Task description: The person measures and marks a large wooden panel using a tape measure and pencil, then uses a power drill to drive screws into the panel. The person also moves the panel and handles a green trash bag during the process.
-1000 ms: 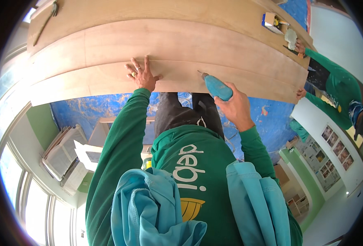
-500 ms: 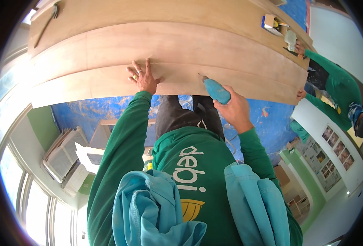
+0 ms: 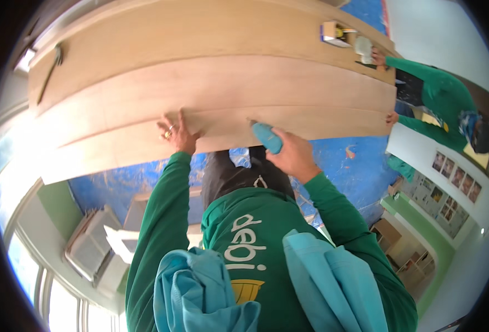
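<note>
My left hand [image 3: 179, 134] lies palm down near the front edge of a long pale wooden panel [image 3: 145, 88], fingers spread, a ring on one of them. My right hand [image 3: 292, 155] is wrapped round a rounded teal hand tool [image 3: 267, 138] with a narrow tip; its exact kind I cannot make out. The tip points away from me and meets or nearly meets the panel, close to a thin seam that runs along it. Whether it touches the wood I cannot tell. The palm side of my right hand is hidden.
A hammer [image 3: 50, 74] lies at the far left of the worktop. At the far right are a small open box [image 3: 335, 34] with things inside and a whitish translucent item [image 3: 363, 49]. A co-worker in green [image 3: 443, 88] has one hand there and another at the panel's right end. Blue sheeting [image 3: 344, 166] covers the floor.
The view has shifted, so the panel sits lower and more tilted. My left hand stays spread on the panel, and my right hand still grips the teal tool near the seam.
</note>
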The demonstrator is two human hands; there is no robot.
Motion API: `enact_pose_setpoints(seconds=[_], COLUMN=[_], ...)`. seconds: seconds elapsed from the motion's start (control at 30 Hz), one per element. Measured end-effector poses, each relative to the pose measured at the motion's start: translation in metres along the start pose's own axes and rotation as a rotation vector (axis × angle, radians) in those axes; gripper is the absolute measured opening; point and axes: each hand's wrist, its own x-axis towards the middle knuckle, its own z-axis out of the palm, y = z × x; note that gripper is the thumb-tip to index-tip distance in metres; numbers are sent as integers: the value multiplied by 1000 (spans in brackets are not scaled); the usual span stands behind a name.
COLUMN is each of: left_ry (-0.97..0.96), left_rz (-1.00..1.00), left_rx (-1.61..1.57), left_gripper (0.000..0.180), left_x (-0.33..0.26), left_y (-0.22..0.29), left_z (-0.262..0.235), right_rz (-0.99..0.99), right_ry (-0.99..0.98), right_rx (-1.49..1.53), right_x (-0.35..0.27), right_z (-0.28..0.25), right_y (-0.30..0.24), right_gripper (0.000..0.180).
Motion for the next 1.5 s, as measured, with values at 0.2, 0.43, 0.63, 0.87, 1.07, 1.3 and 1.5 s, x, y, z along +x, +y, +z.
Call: enact_pose_setpoints(seconds=[0.2, 0.43, 0.63, 0.87, 1.07, 1.3, 1.5], left_ry=[-82, 16, 186, 93, -44, -97, -98], left_rz=[0, 48, -17, 1, -352, -392, -397], left_rx=[-26, 138, -478, -554, -106, -121, -127], left_gripper=[128, 118, 73, 75, 139, 149, 148], left_x=[4, 11, 20, 32, 12, 2, 5], left_y=[17, -1, 73, 96, 44, 35, 38], left_z=[-21, -3, -71, -78, -54, -37, -40], right_rz=[61, 77, 105, 73, 96, 85, 28], right_ry=[-4, -33, -59, -56, -43, -61, -18], right_rx=[-1, 43, 63, 78, 91, 57, 31], right_x=[-6, -5, -3, -3, -3, 1, 0], right_z=[3, 4, 1, 0, -1, -2, -1], right_y=[6, 11, 5, 8, 9, 2, 3], right_gripper=[64, 59, 58, 60, 52, 53, 53])
